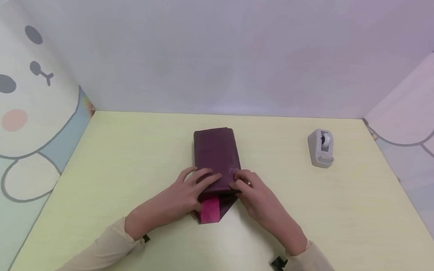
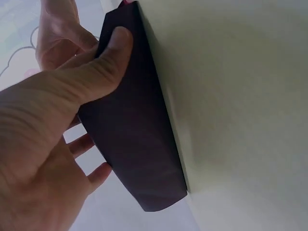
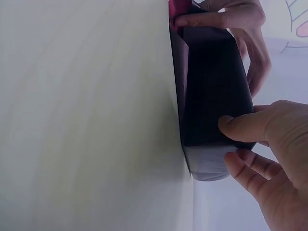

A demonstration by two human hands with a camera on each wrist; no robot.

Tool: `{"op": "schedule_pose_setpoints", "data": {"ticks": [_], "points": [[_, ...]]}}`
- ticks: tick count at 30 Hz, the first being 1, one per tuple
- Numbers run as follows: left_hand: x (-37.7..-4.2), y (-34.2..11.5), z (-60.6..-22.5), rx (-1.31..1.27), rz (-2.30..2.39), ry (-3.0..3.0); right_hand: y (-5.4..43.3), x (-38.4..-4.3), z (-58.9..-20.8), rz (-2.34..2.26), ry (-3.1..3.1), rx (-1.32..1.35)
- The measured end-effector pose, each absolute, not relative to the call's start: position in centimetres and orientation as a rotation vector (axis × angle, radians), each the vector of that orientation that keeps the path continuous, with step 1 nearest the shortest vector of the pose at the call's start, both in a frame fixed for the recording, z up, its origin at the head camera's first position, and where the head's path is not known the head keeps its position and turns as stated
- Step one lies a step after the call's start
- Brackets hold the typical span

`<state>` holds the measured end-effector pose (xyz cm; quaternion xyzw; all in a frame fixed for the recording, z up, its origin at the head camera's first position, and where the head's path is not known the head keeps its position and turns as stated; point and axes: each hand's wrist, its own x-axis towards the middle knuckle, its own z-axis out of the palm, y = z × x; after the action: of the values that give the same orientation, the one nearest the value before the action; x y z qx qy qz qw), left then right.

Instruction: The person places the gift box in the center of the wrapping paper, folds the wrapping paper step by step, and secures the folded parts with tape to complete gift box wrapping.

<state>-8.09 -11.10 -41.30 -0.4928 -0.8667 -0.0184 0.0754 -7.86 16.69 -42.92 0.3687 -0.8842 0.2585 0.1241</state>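
Note:
A box wrapped in dark purple paper (image 1: 216, 152) lies on the table, long side pointing away from me. At its near end a folded paper flap sticks out, its pink inner side (image 1: 210, 211) showing. My left hand (image 1: 188, 193) grips the near left corner, fingers spread over the top and the thumb (image 2: 108, 65) against the side. My right hand (image 1: 259, 199) pinches the near right edge. In the right wrist view its thumb (image 3: 240, 129) lies on the dark near end, with fingertips (image 3: 237, 163) at the long side.
A grey tape dispenser (image 1: 321, 149) with a roll of tape stands at the back right of the pale yellow table (image 1: 135, 147). A plain wall (image 1: 221, 54) rises behind the table, and panels with cartoon figures stand on both sides.

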Motion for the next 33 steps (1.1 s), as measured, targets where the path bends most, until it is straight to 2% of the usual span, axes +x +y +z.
{"op": "schedule_pose_setpoints", "data": {"ticks": [9, 17, 33], "points": [[-7.1, -11.3, -42.0, -1.474, -0.328, -2.615, 16.5, -7.7, -42.8, 0.742, -2.564, 1.076], [-7.8, -12.9, -41.1, -1.514, -0.631, -2.494, 16.5, -7.7, -42.8, 0.759, -2.566, 1.079], [-7.5, -12.0, -42.3, -1.431, -0.521, -2.362, 16.5, -7.7, -42.9, 0.770, -2.576, 1.064]]}}
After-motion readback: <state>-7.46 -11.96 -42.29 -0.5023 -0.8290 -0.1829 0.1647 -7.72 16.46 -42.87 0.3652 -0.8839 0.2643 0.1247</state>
